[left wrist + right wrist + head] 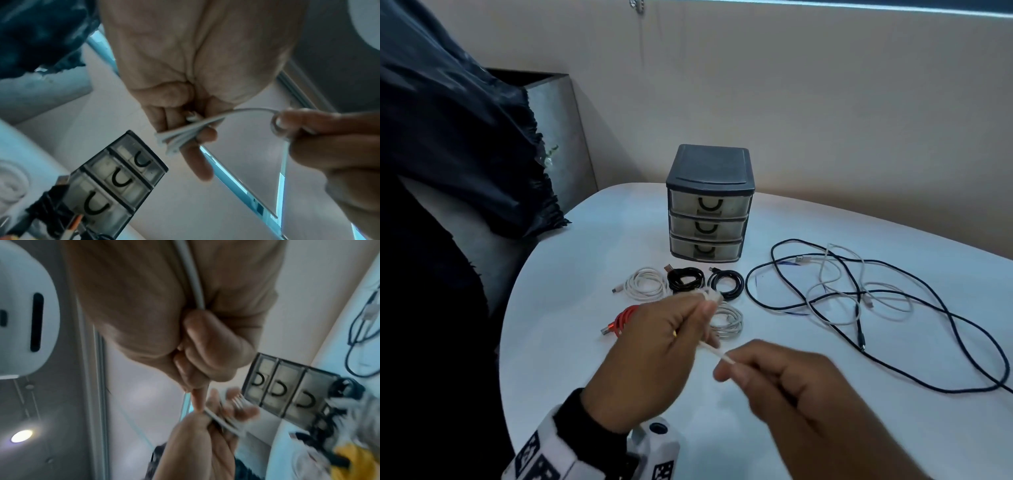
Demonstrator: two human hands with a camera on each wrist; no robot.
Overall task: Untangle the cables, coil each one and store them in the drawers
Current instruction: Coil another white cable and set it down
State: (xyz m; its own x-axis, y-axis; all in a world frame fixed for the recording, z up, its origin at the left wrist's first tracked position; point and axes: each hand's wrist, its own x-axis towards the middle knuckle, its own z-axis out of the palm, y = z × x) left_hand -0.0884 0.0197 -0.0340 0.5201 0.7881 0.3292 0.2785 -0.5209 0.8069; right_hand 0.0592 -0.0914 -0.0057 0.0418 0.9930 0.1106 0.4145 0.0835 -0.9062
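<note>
Left hand (654, 346), right hand (791, 387) both grip white cable (714, 350); five coils, three drawers (707, 226).

**Count of what I can see on the table**

I count one drawer unit (709, 204) at the centre of the frame, with three drawers stacked in it.

In front of it I make out five coiled cables: one white coil (646, 282), two black coils (686, 280) (726, 281), one red coil (624, 321) at lower left of the group, and one grey-white coil (726, 320).

At the right of the frame lie two loose cables, one dark (941, 310) and one white (835, 294), crossed over each other.

One more white cable (714, 350) runs between my two hands, left hand (654, 356) and right hand (787, 390).
</note>
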